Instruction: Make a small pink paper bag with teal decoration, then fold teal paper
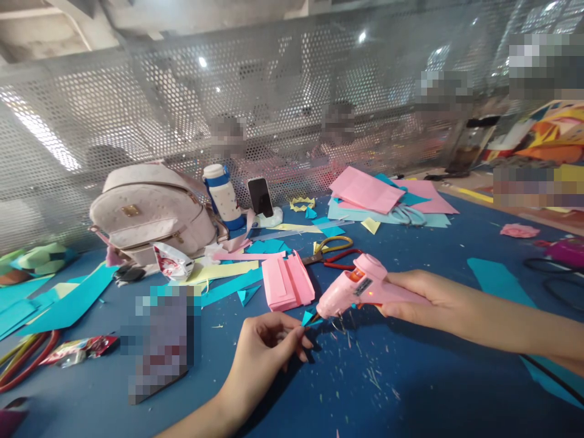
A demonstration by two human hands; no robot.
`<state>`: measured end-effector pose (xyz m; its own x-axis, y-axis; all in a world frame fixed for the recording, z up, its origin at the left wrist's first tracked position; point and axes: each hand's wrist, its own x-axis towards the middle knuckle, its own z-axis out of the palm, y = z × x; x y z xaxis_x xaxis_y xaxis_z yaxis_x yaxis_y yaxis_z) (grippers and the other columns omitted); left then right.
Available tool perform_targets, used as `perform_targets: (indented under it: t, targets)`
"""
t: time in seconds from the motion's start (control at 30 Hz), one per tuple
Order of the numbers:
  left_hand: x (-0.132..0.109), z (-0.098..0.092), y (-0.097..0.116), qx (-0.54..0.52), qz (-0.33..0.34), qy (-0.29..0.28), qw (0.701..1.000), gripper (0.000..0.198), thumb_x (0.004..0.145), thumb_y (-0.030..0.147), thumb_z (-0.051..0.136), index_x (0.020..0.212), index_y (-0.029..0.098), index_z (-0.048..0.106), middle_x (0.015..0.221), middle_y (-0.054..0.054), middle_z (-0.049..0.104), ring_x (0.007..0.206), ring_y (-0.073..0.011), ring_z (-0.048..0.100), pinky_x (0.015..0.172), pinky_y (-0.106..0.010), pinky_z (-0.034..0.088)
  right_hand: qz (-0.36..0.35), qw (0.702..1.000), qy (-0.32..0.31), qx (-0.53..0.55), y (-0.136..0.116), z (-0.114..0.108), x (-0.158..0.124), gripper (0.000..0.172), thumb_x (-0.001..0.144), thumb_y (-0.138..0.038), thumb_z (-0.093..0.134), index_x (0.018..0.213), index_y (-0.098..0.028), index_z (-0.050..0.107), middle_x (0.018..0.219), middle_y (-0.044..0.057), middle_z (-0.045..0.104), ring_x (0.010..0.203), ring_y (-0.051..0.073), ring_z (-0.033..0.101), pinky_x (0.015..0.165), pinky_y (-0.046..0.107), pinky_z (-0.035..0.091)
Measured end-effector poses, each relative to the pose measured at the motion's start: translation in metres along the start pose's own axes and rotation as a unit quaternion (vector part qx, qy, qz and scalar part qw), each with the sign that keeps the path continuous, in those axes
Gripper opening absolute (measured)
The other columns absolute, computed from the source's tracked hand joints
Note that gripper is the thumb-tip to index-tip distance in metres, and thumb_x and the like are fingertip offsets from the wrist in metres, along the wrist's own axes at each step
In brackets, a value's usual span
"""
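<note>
Where left grip pinches, paper (teal) protrudes.

Left hand pinching, right hand gripping.

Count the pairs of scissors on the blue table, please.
2. Yellow-and-red scissors lie behind the pink glue gun; pale blue scissors rest on the paper stack. Papers may hide more.

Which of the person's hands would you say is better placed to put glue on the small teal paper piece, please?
Probably the right hand: it grips the pink plastic glue gun, whose nozzle already points at the small teal paper piece. The left hand pinches that piece in its fingers.
</note>
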<state>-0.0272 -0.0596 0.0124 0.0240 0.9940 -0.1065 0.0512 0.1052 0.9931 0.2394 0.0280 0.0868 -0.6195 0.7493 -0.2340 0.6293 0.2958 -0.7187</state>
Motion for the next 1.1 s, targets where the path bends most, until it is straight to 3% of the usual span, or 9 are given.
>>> perform_targets:
  t: [0.27,0.43,0.57,0.73,0.9,1.1]
  targets:
    - [0.001,0.001,0.000,0.003,0.005,0.000,1.000,0.032,0.081,0.043,0.068,0.077,0.012,0.068,0.071,-0.009,0.074,0.053,-0.0098,0.063,0.040,-0.013,0.038,-0.010,1.000,0.009,0.010,0.004,0.000,0.000,0.062,0.084,-0.061,0.053,0.131,-0.022,0.060,0.127,0.008,0.063,0.114,0.035,0.056,0.096,0.041,0.045]
    - [0.000,0.001,0.000,0.004,0.009,0.000,1.000,0.031,0.082,0.042,0.068,0.077,0.012,0.068,0.070,-0.008,0.074,0.052,-0.0093,0.063,0.040,-0.013,0.038,-0.042,0.999,-0.016,0.007,-0.004,-0.005,-0.001,0.056,0.087,-0.059,0.051,0.129,-0.022,0.060,0.117,0.004,0.068,0.105,0.030,0.062,0.094,0.037,0.046]
    - [0.000,0.000,0.000,0.002,0.006,-0.001,1.000,0.031,0.082,0.042,0.067,0.077,0.012,0.068,0.070,-0.008,0.073,0.052,-0.0094,0.063,0.040,-0.013,0.038,-0.042,0.999,0.008,-0.017,-0.003,-0.007,-0.005,0.053,0.087,-0.059,0.051,0.122,-0.022,0.065,0.122,0.004,0.066,0.111,0.031,0.060,0.096,0.037,0.045]
    - [0.002,-0.001,-0.001,-0.004,0.006,-0.009,1.000,0.032,0.082,0.043,0.067,0.078,0.012,0.068,0.071,-0.008,0.073,0.054,-0.0100,0.064,0.041,-0.013,0.038,-0.036,0.999,0.022,-0.013,-0.001,-0.004,-0.004,0.058,0.086,-0.058,0.053,0.131,-0.022,0.059,0.127,0.007,0.063,0.114,0.032,0.058,0.097,0.040,0.045]
    - [0.003,0.000,0.000,-0.003,0.004,-0.012,1.000,0.031,0.082,0.043,0.067,0.079,0.012,0.069,0.071,-0.008,0.073,0.053,-0.0097,0.063,0.041,-0.014,0.038,-0.045,0.998,0.037,0.010,-0.013,0.001,0.000,0.055,0.084,-0.060,0.052,0.116,-0.018,0.068,0.113,0.008,0.069,0.102,0.032,0.062,0.091,0.041,0.048]
    - [0.000,0.000,0.001,-0.004,0.004,-0.014,1.000,0.031,0.082,0.042,0.067,0.078,0.012,0.068,0.071,-0.008,0.073,0.054,-0.0098,0.063,0.041,-0.014,0.037,-0.041,0.998,0.045,-0.005,-0.007,0.004,0.002,0.057,0.085,-0.063,0.050,0.125,-0.024,0.062,0.129,0.006,0.061,0.119,0.033,0.053,0.102,0.045,0.041]
